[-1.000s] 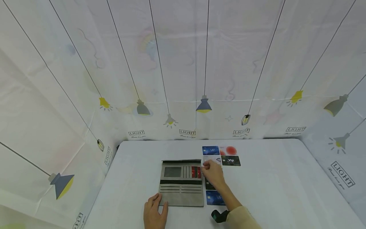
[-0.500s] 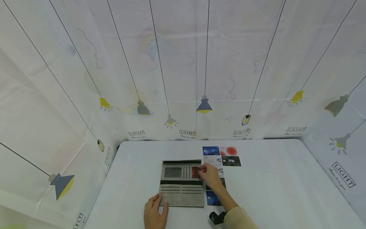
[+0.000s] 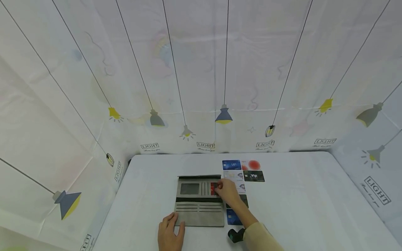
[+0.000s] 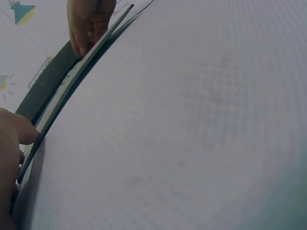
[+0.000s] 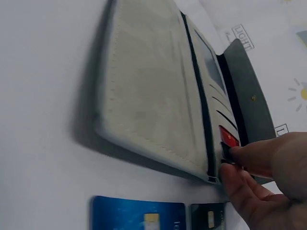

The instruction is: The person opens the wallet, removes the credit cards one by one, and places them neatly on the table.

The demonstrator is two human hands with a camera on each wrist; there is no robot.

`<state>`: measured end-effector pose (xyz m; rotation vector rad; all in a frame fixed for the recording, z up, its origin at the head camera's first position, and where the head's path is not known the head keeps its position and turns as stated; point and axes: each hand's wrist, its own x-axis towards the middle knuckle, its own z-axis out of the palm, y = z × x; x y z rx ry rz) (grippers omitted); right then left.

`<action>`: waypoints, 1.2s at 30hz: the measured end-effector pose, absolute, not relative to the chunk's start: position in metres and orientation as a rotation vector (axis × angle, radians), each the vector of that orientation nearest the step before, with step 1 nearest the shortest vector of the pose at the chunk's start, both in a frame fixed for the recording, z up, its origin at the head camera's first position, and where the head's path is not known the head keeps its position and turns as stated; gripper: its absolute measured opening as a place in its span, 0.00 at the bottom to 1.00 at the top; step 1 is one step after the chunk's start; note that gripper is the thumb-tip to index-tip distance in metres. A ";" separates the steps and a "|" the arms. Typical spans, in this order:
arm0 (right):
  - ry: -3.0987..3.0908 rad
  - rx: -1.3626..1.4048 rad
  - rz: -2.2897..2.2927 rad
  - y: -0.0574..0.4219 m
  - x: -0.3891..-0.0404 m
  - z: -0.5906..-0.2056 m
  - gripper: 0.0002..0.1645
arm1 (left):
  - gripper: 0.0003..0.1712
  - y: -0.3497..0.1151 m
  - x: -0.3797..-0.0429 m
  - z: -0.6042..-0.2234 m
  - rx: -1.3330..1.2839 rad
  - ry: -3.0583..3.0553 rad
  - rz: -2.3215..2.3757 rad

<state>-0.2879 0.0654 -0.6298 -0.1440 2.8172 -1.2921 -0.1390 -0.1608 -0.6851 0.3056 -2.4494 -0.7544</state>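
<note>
A grey long wallet (image 3: 199, 219) lies unfolded on the white table, with card slots and a dark window pocket in its far half. My right hand (image 3: 229, 192) is at the right end of that half, thumb and fingers pinching a red card (image 5: 229, 136) with a dark part, seated in a slot. The fingers cover the card's outer end. My left hand (image 3: 170, 233) rests at the wallet's near left corner, fingers spread, fingertips on its edges. In the left wrist view the wallet shows edge-on, with the left hand (image 4: 12, 148) at its lower end.
Right of the wallet lie several cards: a blue VIP card (image 3: 231, 165), a white one with a red disc (image 3: 252, 165), a black Vip card (image 3: 253, 176) and another blue one (image 3: 233, 218) partly behind my forearm. A black device (image 3: 235, 236) sits at my right wrist.
My right hand has moved a little left with the card, over the wallet's right edge, and less red shows. The left hand has stayed in place.
</note>
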 end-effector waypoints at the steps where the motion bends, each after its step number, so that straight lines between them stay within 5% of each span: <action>1: 2.824 -0.178 -1.265 0.066 -0.289 -0.630 0.18 | 0.23 -0.160 -0.139 -0.685 0.310 -2.453 -0.756; 16: 2.695 -0.204 -1.264 0.069 -0.294 -0.622 0.23 | 0.23 -0.160 -0.139 -0.687 0.338 -2.490 -0.765; 36: 2.658 -0.121 -1.285 0.068 -0.296 -0.622 0.17 | 0.22 -0.161 -0.139 -0.686 0.262 -2.415 -0.751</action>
